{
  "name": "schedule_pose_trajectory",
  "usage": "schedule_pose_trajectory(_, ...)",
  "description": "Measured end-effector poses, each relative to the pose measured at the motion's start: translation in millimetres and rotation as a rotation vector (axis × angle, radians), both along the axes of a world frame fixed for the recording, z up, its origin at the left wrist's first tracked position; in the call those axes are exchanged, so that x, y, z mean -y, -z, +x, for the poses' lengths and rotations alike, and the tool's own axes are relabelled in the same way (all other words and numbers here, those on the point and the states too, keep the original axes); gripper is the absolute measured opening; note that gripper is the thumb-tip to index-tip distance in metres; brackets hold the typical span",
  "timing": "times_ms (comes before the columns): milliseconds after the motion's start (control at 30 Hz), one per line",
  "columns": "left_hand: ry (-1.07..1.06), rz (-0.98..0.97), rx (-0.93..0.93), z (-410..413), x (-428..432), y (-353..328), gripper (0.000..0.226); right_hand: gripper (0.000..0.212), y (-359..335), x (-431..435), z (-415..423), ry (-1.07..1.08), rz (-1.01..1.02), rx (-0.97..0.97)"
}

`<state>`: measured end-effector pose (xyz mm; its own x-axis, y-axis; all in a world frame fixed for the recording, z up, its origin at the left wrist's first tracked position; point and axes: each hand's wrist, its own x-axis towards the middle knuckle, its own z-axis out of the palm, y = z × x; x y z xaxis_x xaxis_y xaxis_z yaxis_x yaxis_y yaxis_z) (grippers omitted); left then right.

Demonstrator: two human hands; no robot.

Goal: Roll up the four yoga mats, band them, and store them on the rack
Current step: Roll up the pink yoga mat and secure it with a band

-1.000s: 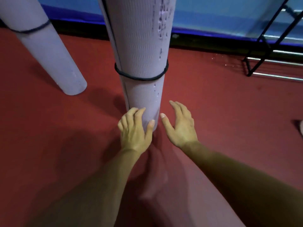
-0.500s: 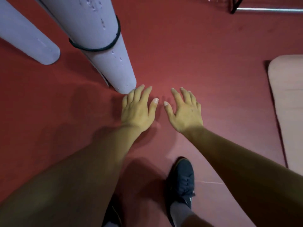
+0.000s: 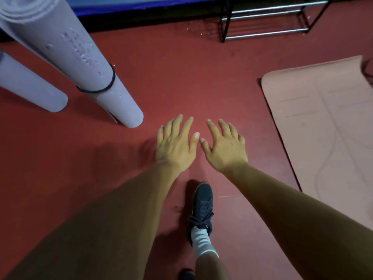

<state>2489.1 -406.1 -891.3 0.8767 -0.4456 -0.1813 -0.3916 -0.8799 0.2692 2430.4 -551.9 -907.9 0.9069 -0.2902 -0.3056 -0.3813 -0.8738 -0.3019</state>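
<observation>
A rolled lilac yoga mat stands tilted at the left, ringed by a black band near its lower end. A second rolled lilac mat stands further left. A pink mat lies unrolled on the floor at the right. My left hand and my right hand hover side by side over the red floor, fingers spread, holding nothing, a little right of the banded mat's foot. The black metal rack stands at the top right.
My dark shoe and white sock stand on the red floor below my hands. A blue wall base runs along the top edge. Open floor lies between the rolled mats and the pink mat.
My hands have left the foot of the banded mat and drawn away to the right. The view has swung right, bringing the pink mat and the rack into sight.
</observation>
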Motion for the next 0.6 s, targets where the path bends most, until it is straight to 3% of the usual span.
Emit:
schedule_pose_trajectory(333,0.078,0.038,-0.073,-159,42,-29,0.067,0.065,-41,49,-182,0.031,-0.029,-0.077)
schedule_pose_trajectory(600,0.111,0.084,-0.102,-309,114,-21,0.066,0.068,-36,120,-321,0.001,-0.004,-0.129)
